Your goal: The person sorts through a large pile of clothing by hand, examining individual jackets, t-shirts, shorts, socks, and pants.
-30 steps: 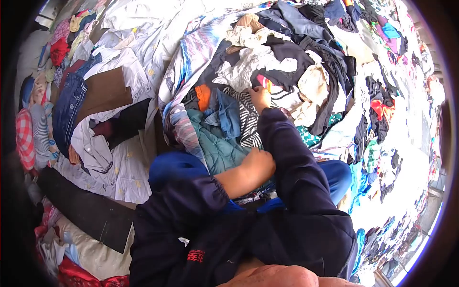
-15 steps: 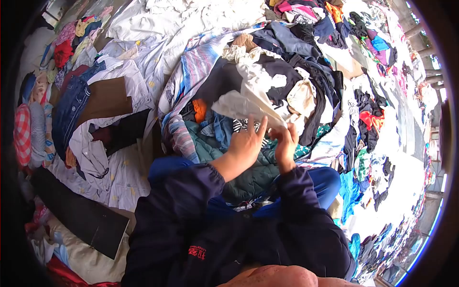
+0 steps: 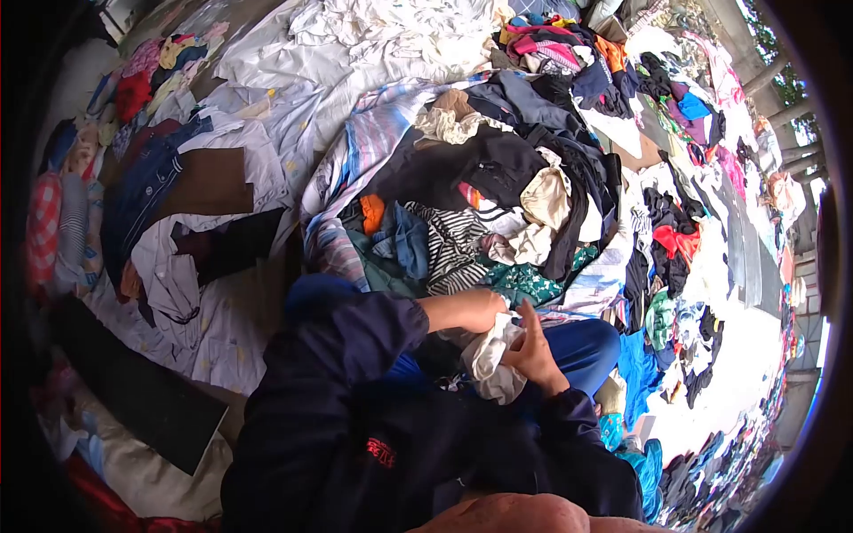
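Observation:
Over my lap hangs a bunched white cloth [image 3: 494,359]. My left hand [image 3: 484,311] is closed on its upper end, its fingertips partly hidden. At the cloth's right side is my right hand [image 3: 536,352], touching it with thumb and fingers spread apart. Just beyond my hands, a black and white striped garment [image 3: 449,247] and a green patterned cloth [image 3: 529,277] lie in a heap. Black garments [image 3: 462,169] and a cream cloth [image 3: 546,197] are farther up in that heap.
A striped sheet [image 3: 369,138] surrounds the heap. Left of it lie a brown cloth [image 3: 213,182], blue denim [image 3: 142,200] and a dark board [image 3: 142,391]. White fabric [image 3: 355,44] spreads at the top, and many mixed clothes [image 3: 684,231] cover the right side.
Both hands have come down towards my lap with the white cloth, which was stretched over the heap and is now bunched. The striped garment is more exposed, and my right hand's fingers have spread.

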The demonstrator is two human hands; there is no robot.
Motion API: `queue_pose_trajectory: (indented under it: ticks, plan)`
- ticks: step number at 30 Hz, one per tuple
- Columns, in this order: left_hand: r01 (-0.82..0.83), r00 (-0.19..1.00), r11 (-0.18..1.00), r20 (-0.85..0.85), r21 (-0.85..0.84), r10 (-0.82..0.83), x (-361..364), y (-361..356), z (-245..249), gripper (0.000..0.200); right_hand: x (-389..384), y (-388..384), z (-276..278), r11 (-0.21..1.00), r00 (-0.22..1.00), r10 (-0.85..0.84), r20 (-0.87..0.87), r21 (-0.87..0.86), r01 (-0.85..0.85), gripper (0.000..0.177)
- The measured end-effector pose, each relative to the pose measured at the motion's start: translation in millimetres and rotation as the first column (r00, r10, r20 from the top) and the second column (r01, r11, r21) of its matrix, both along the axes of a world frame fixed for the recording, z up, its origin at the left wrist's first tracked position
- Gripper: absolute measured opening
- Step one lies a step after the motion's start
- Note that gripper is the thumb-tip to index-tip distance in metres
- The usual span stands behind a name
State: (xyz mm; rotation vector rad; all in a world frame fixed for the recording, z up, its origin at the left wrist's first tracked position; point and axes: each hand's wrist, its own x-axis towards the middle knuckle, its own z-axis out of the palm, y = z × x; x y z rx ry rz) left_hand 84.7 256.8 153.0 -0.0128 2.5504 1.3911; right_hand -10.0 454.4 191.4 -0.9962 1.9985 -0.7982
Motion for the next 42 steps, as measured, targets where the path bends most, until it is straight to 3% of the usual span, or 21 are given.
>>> queue_pose_trajectory:
  ticks: [1,3,6,12,14,15,17,18,19,20,21,22,24,26,28,32,33,36,37,40,42]
  plan:
    - [0.075,0.997,0.997,-0.011,0.010,-0.075,3,-1,13,0.017,-2,1,-18,0.991,0.989,0.128,-0.070,0.051,-0.125,0.097]
    - [0.223,0.975,0.970,-0.037,0.100,-0.221,5,1,9,0.021,-15,30,-143,0.840,0.774,0.515,-0.368,0.037,-0.542,0.056]
    - [0.366,0.930,0.921,0.034,-0.131,-0.365,9,-2,15,0.022,-10,17,-171,0.729,0.676,0.674,-0.297,0.123,-0.673,0.036]
    - [0.134,0.980,0.834,0.197,-0.535,-0.031,27,-1,-13,0.028,-50,-132,-112,0.261,0.710,0.599,0.371,0.748,-0.610,0.031]
    - [0.074,0.970,0.840,0.234,-0.538,0.064,22,0,-27,0.029,-69,-205,-92,0.294,0.713,0.569,0.409,0.709,-0.641,0.034]
    - [0.237,0.942,0.854,0.324,-0.462,-0.086,20,-15,3,0.032,-77,-255,-69,0.368,0.740,0.580,0.340,0.702,-0.610,0.035]
    - [0.111,0.982,0.855,0.189,-0.507,-0.015,27,-26,30,0.026,-93,-361,-20,0.647,0.854,0.500,0.141,0.595,-0.477,0.037]
    - [0.050,0.990,0.829,0.137,-0.557,0.032,26,-19,23,0.026,-123,-414,-19,0.890,0.936,0.318,0.153,0.292,-0.350,0.031]
    - [-0.071,0.997,0.698,-0.048,-0.712,0.052,30,-16,15,0.032,-152,-467,-18,0.976,0.938,0.212,0.273,-0.109,-0.189,0.027]
    - [-0.093,0.996,0.686,-0.069,-0.722,0.063,31,-18,15,0.034,-181,-519,-16,0.896,0.905,0.248,0.345,-0.437,-0.079,0.024]
    - [-0.118,0.993,0.671,-0.089,-0.732,0.077,31,-22,20,0.036,-163,-537,39,0.736,0.837,0.147,0.527,-0.624,0.264,0.034]
    - [-0.141,0.990,0.650,-0.107,-0.746,0.091,32,-27,25,0.037,-188,-569,32,0.539,0.848,0.152,0.507,-0.762,0.359,0.041]
    - [-0.093,0.996,0.707,-0.053,-0.701,0.078,35,-38,34,0.041,-203,-591,6,0.563,0.889,-0.008,0.458,-0.733,0.383,0.039]
    - [-0.056,0.998,0.737,-0.008,-0.674,0.068,39,-49,47,0.043,-225,-603,-95,0.841,0.992,-0.121,-0.022,-0.534,0.091,0.040]
    - [-0.101,0.995,0.740,-0.052,-0.665,0.088,44,-47,37,0.044,-208,-590,-158,0.973,0.994,-0.108,-0.021,-0.208,0.102,0.040]
    - [-0.181,0.983,0.739,-0.117,-0.649,0.138,53,-25,18,0.044,-196,-568,-249,0.993,0.988,-0.110,-0.109,0.022,0.113,0.034]
    - [-0.145,0.989,0.736,-0.100,-0.661,0.106,55,-24,17,0.043,-225,-581,-324,0.999,0.999,-0.015,-0.031,-0.031,0.014,0.033]
    - [-0.105,0.993,0.762,-0.020,-0.639,0.120,55,-25,22,0.043,-205,-564,-329,0.992,0.979,0.002,-0.204,-0.120,-0.027,0.036]
    - [-0.096,0.993,0.760,-0.008,-0.643,0.119,54,-25,22,0.044,-198,-555,-328,0.943,0.968,-0.063,-0.242,-0.332,-0.022,0.040]
    - [-0.094,0.990,0.751,0.019,-0.654,0.140,46,-34,25,0.045,-178,-507,-278,0.943,0.959,-0.063,-0.277,-0.332,-0.034,0.038]
    - [-0.102,0.983,0.757,0.053,-0.646,0.177,36,-43,33,0.046,-155,-447,-220,0.948,0.998,-0.057,-0.014,-0.314,0.049,0.032]
